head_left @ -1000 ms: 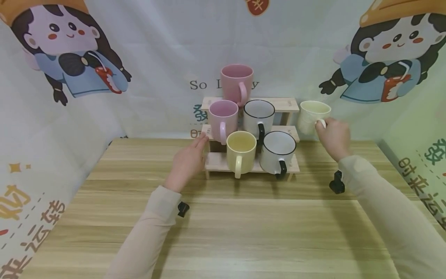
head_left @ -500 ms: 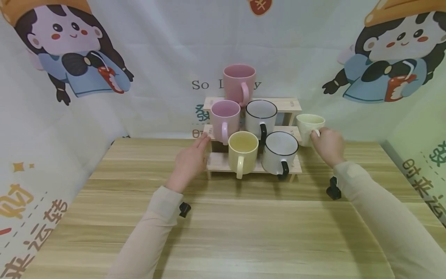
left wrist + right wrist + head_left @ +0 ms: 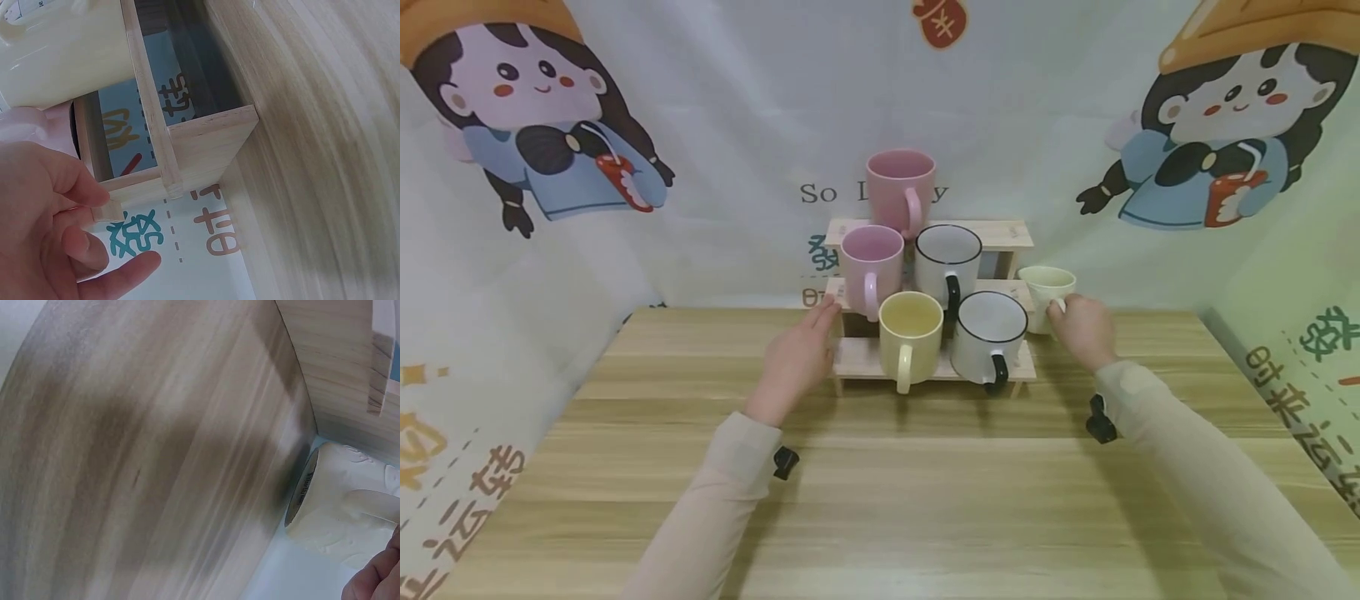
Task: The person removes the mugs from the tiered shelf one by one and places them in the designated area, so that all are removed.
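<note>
A pale cream mug (image 3: 1047,298) with a raised pattern is just right of the wooden rack (image 3: 859,357). My right hand (image 3: 1084,330) grips its handle. In the right wrist view the mug's (image 3: 350,506) printed base shows; I cannot tell whether it touches the table. My left hand (image 3: 799,358) holds the left end of the rack's middle shelf, with the board's end between thumb and fingers in the left wrist view. A dark pink mug (image 3: 901,192) stands on top, a light pink mug (image 3: 859,275) and a white mug (image 3: 936,267) in the middle, a yellow mug (image 3: 895,342) and another white mug (image 3: 979,342) below.
The wood-grain table (image 3: 880,500) stretches in front of the rack. A printed cloth (image 3: 737,100) with cartoon figures hangs behind and along both sides. Both white mugs have black rims and black handles.
My right hand has lowered the cream mug and brought it left, closer to the rack. The left hand keeps its place at the rack's left end. The head view has shifted slightly.
</note>
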`<state>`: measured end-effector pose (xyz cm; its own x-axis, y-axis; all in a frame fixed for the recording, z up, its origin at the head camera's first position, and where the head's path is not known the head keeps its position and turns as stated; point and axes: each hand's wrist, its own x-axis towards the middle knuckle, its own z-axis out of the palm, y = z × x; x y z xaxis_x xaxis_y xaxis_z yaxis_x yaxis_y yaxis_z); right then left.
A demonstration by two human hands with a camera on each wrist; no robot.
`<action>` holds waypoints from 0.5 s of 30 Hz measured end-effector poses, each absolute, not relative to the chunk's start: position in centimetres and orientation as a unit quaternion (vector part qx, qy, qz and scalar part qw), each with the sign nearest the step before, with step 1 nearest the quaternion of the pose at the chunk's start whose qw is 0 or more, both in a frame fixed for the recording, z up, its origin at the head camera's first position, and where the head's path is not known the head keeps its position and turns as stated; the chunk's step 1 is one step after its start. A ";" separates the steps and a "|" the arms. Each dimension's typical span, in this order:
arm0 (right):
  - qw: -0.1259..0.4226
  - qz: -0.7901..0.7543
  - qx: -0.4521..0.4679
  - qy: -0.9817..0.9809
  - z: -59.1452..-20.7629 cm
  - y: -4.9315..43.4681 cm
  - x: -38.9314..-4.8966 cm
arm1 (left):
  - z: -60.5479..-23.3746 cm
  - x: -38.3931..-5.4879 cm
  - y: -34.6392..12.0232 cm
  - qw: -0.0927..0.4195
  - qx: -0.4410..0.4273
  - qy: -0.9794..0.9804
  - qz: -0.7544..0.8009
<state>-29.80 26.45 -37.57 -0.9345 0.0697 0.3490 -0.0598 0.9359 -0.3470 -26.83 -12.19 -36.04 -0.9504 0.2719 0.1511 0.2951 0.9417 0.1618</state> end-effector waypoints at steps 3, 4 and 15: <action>0.187 0.180 0.000 -0.966 -37.9 26.3 -29.8 | -36.1 -26.9 -12.3 0.066 -0.144 -0.984 -0.085; 0.187 0.179 0.000 -0.966 -38.0 26.2 -29.9 | -36.2 -26.9 -12.3 0.066 -0.143 -0.984 -0.083; 0.159 0.178 -0.014 -0.971 -38.4 25.5 -29.8 | -36.1 -26.7 -12.2 0.063 -0.146 -0.982 -0.098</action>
<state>-29.80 25.51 -38.40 -0.9492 0.0846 0.3032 -0.0285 0.9362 -0.3504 -26.71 -12.19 -36.13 -0.9493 0.2753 0.1520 0.2998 0.9381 0.1734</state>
